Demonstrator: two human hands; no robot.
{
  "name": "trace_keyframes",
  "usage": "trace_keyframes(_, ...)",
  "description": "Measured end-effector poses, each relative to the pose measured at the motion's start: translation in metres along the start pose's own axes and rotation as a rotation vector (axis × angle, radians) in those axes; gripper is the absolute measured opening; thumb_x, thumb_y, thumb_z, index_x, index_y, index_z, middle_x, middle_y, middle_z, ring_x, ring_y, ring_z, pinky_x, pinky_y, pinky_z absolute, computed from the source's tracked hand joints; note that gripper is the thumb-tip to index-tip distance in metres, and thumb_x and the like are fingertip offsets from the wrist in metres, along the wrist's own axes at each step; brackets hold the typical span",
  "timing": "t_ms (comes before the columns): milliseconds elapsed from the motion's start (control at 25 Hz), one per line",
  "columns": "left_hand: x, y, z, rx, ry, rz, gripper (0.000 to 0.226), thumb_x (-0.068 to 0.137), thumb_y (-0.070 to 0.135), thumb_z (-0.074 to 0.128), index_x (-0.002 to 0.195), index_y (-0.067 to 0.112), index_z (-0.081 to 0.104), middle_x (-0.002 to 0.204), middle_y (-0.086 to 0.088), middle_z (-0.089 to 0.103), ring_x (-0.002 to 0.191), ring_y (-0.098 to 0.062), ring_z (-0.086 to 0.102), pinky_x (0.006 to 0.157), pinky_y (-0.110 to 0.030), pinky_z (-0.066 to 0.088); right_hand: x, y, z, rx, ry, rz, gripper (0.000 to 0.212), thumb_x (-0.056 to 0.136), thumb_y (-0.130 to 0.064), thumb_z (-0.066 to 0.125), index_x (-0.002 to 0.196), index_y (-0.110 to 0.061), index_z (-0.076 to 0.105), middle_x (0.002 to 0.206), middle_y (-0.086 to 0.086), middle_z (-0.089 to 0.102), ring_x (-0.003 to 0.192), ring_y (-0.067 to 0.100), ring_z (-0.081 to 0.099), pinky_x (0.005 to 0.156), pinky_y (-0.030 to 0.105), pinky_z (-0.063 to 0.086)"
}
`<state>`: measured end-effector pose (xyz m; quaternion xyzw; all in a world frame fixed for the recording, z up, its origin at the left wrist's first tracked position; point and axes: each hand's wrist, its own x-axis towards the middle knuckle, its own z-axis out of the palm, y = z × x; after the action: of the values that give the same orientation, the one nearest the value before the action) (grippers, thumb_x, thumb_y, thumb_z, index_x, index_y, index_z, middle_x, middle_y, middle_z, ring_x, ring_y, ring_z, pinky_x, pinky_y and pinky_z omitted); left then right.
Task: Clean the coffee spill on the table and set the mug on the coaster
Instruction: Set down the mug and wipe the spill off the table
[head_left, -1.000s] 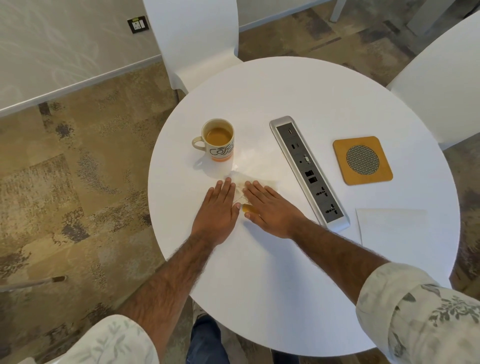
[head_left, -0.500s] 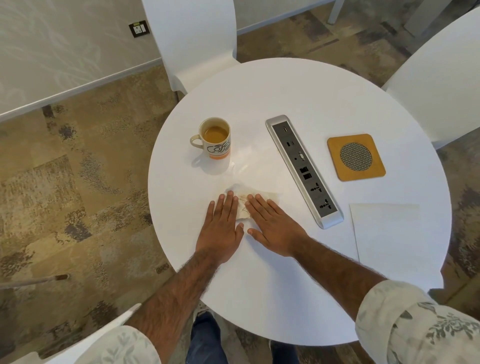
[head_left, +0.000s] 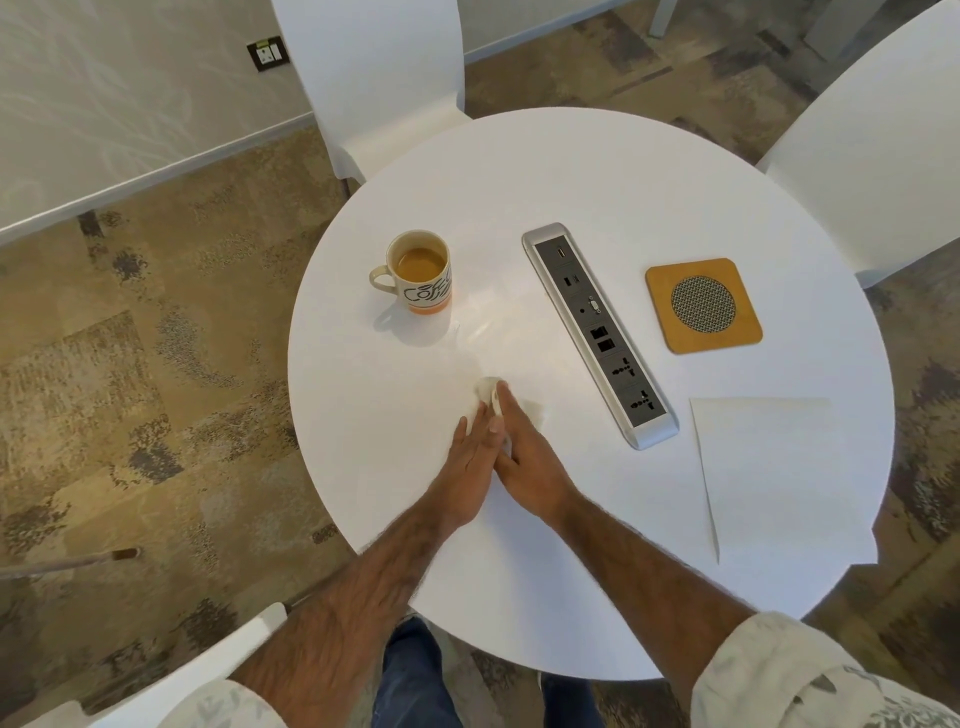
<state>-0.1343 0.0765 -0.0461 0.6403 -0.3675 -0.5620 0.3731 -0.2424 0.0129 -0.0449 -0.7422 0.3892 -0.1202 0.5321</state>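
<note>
hands closed together since 0.5 s ago — left hand (head_left: 470, 462) | right hand (head_left: 530, 460) | napkin (head_left: 488, 389) bunched between

On the round white table (head_left: 597, 171), both hands meet at the centre of the frame. The left hand (head_left: 467, 467) and right hand (head_left: 530, 462) press together on a crumpled white tissue (head_left: 488, 389). The mug (head_left: 421, 273) with coffee stands at upper left. The orange coaster (head_left: 704, 306) lies at right, beyond the grey socket strip (head_left: 600, 332).

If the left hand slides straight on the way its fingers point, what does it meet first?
The left hand points up and slightly right. Past the crumpled napkin it presses, the table looks free; the mug probably stays left of that line.
</note>
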Motion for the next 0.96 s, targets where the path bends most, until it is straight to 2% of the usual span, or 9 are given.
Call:
trace_keyframes(40, 0.0, 0.006, 0.003, -0.12, -0.021, 0.024, 0.082, 0.095, 0.074, 0.023, 0.164, 0.028, 0.02, 0.17, 0.01, 0.028, 0.157, -0.004, 0.018, 0.128, -0.028, 0.015, 0.0, 0.001, -0.004, 0.018, 0.072, 0.0, 0.061, 0.104, -0.014, 0.046, 0.159, -0.024, 0.02, 0.156, -0.01, 0.046, 0.14, -0.002, 0.045, 0.11, 0.011, 0.039)
trace_keyframes(80, 0.001, 0.011, 0.004, -0.189, -0.04, 0.036, 0.081, 0.095, 0.075, 0.028, 0.161, 0.028, 0.03, 0.162, 0.017, 0.038, 0.152, 0.003, 0.028, 0.122, -0.017, 0.023, 0.0, 0.004, -0.009, 0.001, 0.138, 0.01, 0.063, 0.102, -0.003, 0.044, 0.16, -0.02, 0.026, 0.158, 0.001, 0.047, 0.141, 0.011, 0.049, 0.114, 0.022, 0.042)
trace_keyframes(160, -0.001, 0.019, -0.005, -0.208, -0.024, -0.001, 0.076, 0.091, 0.081, 0.031, 0.145, 0.032, 0.053, 0.144, 0.028, 0.054, 0.138, 0.015, 0.042, 0.108, -0.003, 0.031, 0.003, 0.009, -0.022, -0.093, 0.23, 0.037, 0.067, 0.096, 0.012, 0.039, 0.159, -0.012, 0.035, 0.163, 0.011, 0.04, 0.148, 0.025, 0.043, 0.122, 0.039, 0.036)
trace_keyframes(240, 0.001, 0.015, -0.02, -0.027, 0.187, 0.05, 0.067, 0.098, 0.069, 0.028, 0.133, 0.029, 0.067, 0.137, 0.019, 0.065, 0.137, 0.009, 0.048, 0.112, -0.011, 0.033, 0.01, 0.013, -0.035, -0.201, 0.277, 0.046, 0.068, 0.094, 0.017, 0.038, 0.155, -0.012, 0.043, 0.165, 0.01, 0.035, 0.151, 0.025, 0.037, 0.124, 0.041, 0.032)
trace_keyframes(280, 0.004, 0.008, -0.031, 0.193, 0.323, 0.098, 0.063, 0.103, 0.058, 0.026, 0.137, 0.023, 0.066, 0.144, 0.007, 0.064, 0.145, -0.003, 0.045, 0.121, -0.023, 0.03, 0.015, 0.014, -0.041, -0.271, 0.264, 0.052, 0.068, 0.095, 0.016, 0.037, 0.155, -0.015, 0.044, 0.167, 0.008, 0.033, 0.152, 0.024, 0.035, 0.124, 0.041, 0.032)
trace_keyframes(360, 0.009, -0.008, -0.052, 0.713, 0.468, 0.084, 0.058, 0.108, 0.039, 0.027, 0.155, 0.011, 0.044, 0.165, -0.009, 0.039, 0.158, -0.026, 0.024, 0.13, -0.042, 0.013, 0.024, 0.018, -0.048, -0.471, 0.149, 0.031, 0.069, 0.095, 0.014, 0.035, 0.155, -0.019, 0.044, 0.169, 0.008, 0.027, 0.155, 0.027, 0.028, 0.125, 0.041, 0.029)
trace_keyframes(480, 0.013, -0.037, -0.064, 1.063, 0.458, -0.018, 0.065, 0.109, 0.037, 0.025, 0.165, 0.012, 0.006, 0.175, -0.01, 0.0, 0.161, -0.031, -0.001, 0.13, -0.05, -0.002, 0.031, 0.027, -0.043, -0.656, -0.022, -0.017, 0.065, 0.097, 0.005, 0.038, 0.158, -0.017, 0.037, 0.172, 0.013, 0.015, 0.159, 0.033, 0.01, 0.129, 0.045, 0.015)
trace_keyframes(680, 0.014, -0.048, -0.067, 1.099, 0.475, 0.008, 0.066, 0.106, 0.036, 0.021, 0.166, 0.015, 0.002, 0.175, -0.009, 0.001, 0.162, -0.029, 0.0, 0.13, -0.053, 0.001, 0.035, 0.023, -0.018, -0.8, -0.197, -0.134, 0.067, 0.107, -0.038, 0.034, 0.164, -0.012, 0.01, 0.173, 0.014, -0.002, 0.16, 0.029, -0.006, 0.13, 0.046, 0.003)
trace_keyframes(960, 0.012, -0.046, -0.067, 1.09, 0.477, 0.017, 0.066, 0.107, 0.029, 0.028, 0.166, 0.015, 0.001, 0.175, -0.007, -0.001, 0.162, -0.027, -0.003, 0.13, -0.053, 0.002, -0.016, 0.034, -0.012, -0.963, -0.279, -0.334, 0.069, 0.108, -0.052, 0.026, 0.165, -0.015, 0.014, 0.174, 0.008, 0.003, 0.16, 0.022, -0.003, 0.129, 0.045, 0.008)
